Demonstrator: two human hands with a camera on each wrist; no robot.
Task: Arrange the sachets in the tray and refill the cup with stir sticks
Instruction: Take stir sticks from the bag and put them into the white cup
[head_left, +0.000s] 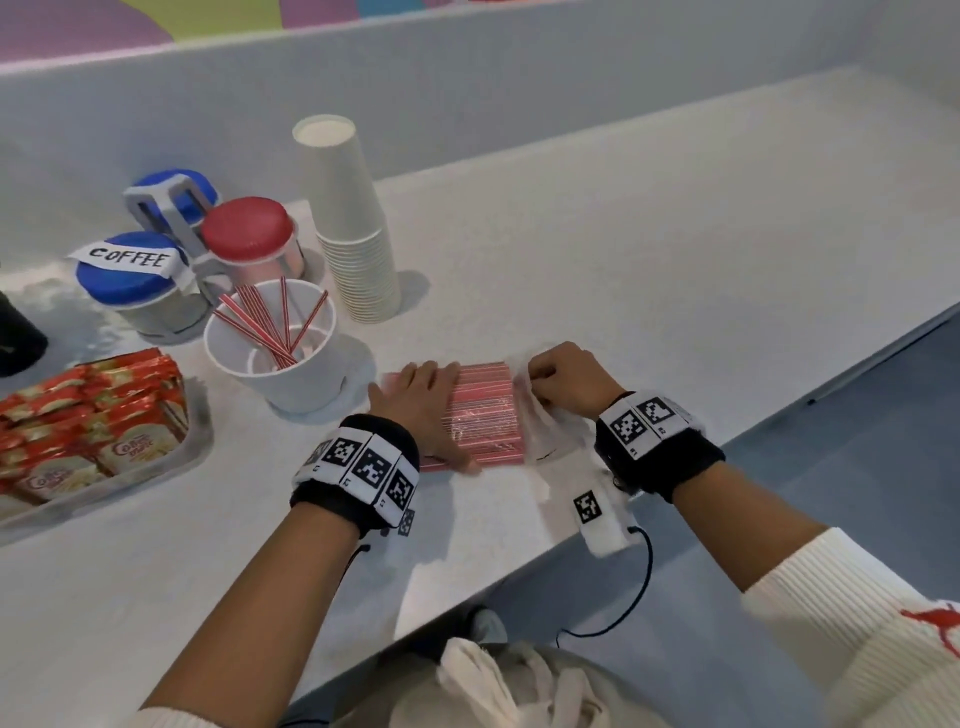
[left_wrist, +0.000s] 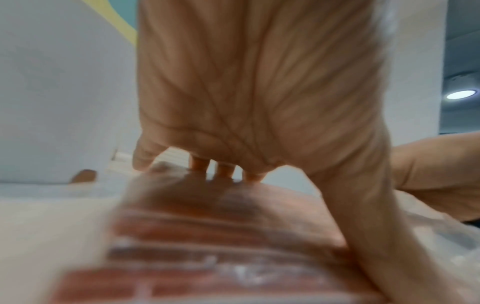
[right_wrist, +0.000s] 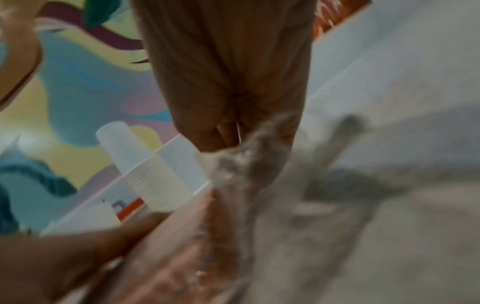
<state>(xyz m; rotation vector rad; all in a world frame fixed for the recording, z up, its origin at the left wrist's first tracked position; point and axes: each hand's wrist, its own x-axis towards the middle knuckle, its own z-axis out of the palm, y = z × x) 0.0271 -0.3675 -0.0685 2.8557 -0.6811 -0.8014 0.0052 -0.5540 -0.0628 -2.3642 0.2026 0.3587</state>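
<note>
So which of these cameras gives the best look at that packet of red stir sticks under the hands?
The head view: the pack of stir sticks lies sharp on the counter, left hand pressing it, right hand pinching its clear wrapper. The left wrist view shows only a red blur beneath the palm; the right wrist view shows a blurred red edge and grey wrapper.

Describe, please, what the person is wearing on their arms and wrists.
Each wrist carries a black band ringed with white tiles printed with black square codes: left band, right band. A white block with another code hangs under the right wrist, trailing a thin black cable. The sleeves are white ribbed knit, pushed up.
</note>
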